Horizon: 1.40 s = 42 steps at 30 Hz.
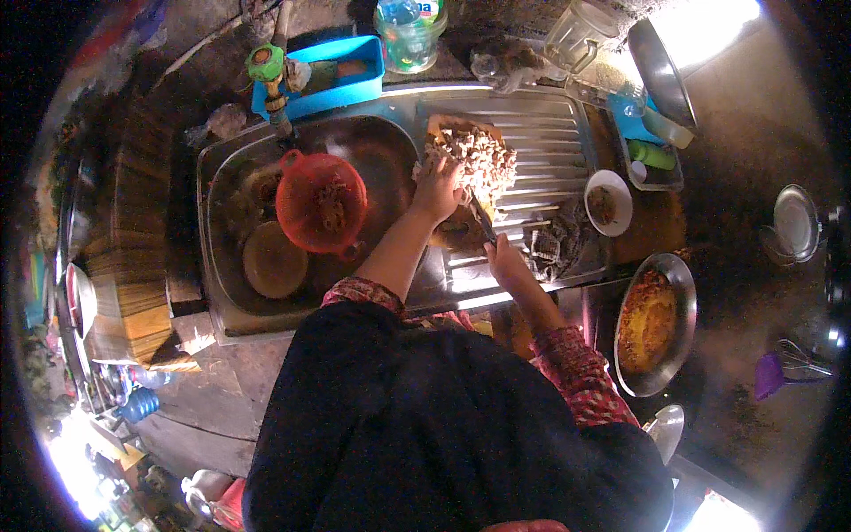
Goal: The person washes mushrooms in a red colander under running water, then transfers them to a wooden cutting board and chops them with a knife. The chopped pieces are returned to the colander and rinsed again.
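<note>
A pile of pale chopped food (475, 156) lies on a wooden cutting board (447, 124) on the ribbed drainboard of a steel sink. My left hand (439, 191) rests on the pile's left edge, fingers spread; whether they grip a piece is hard to tell. In my right hand (506, 263) is the handle of a knife (483, 218), its blade angled up and left to the near edge of the pile. A red plastic colander (322, 203) with some food bits inside sits in the sink basin, over a round pale dish (275, 259).
A white bowl (608, 203) and a dark crumpled cloth (557, 243) lie right of the board. Farther right stands a wide metal pan (655, 326) of orange-yellow food. Behind the sink are a blue plastic tray (332, 76), a green-handled tap (266, 63) and a clear tub (410, 40).
</note>
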Available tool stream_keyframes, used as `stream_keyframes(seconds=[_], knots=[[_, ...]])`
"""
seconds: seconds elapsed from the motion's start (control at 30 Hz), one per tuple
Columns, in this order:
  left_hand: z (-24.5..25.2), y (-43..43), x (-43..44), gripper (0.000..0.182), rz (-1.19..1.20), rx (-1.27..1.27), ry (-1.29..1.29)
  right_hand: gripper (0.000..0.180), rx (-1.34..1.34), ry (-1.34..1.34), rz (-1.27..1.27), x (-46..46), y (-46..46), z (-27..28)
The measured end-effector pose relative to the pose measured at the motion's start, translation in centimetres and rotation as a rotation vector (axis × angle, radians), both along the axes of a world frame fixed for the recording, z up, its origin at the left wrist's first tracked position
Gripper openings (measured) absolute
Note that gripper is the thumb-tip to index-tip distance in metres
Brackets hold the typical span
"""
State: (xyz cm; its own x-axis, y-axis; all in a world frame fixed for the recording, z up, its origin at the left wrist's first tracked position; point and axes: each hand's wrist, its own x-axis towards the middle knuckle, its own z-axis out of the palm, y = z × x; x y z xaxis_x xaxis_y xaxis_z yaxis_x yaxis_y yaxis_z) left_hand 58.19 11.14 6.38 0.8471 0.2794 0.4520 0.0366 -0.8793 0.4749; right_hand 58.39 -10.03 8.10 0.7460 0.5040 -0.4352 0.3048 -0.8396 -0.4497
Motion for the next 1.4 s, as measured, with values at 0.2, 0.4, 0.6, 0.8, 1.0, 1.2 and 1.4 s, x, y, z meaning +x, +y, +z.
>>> stream_keyframes(seconds=[0.2,0.4,0.6,0.8,1.0,1.2,1.4], knots=[[0.7,0.6,-1.0,0.037,-0.090,-0.058,-0.175,0.038,0.012,-0.078,-0.005,2.2,-0.6,1.2],[1.6,0.4,-1.6,0.028,-0.064,-0.084,-0.009,0.037,0.044,0.011,0.016,0.6,2.2,3.1],[0.4,0.6,-1.2,0.029,-0.097,-0.027,-0.029,0.038,0.144,-0.079,0.001,2.4,7.5,1.0],[-1.1,0.4,-1.1,0.037,-0.036,0.023,-0.057,0.038,0.139,-0.066,-0.004,-0.1,3.4,-0.9],[-0.6,0.6,-1.0,0.049,-0.076,-0.043,0.013,0.035,0.156,-0.113,0.051,-0.7,-0.2,-1.1],[0.8,-0.4,-1.6,0.090,0.191,-0.034,0.145,0.037,0.098,-0.168,0.055,1.4,1.1,-1.3],[2.1,-1.2,-1.9,0.089,0.058,-0.017,0.294,0.039,0.114,-0.118,0.004,0.8,0.7,-1.5]])
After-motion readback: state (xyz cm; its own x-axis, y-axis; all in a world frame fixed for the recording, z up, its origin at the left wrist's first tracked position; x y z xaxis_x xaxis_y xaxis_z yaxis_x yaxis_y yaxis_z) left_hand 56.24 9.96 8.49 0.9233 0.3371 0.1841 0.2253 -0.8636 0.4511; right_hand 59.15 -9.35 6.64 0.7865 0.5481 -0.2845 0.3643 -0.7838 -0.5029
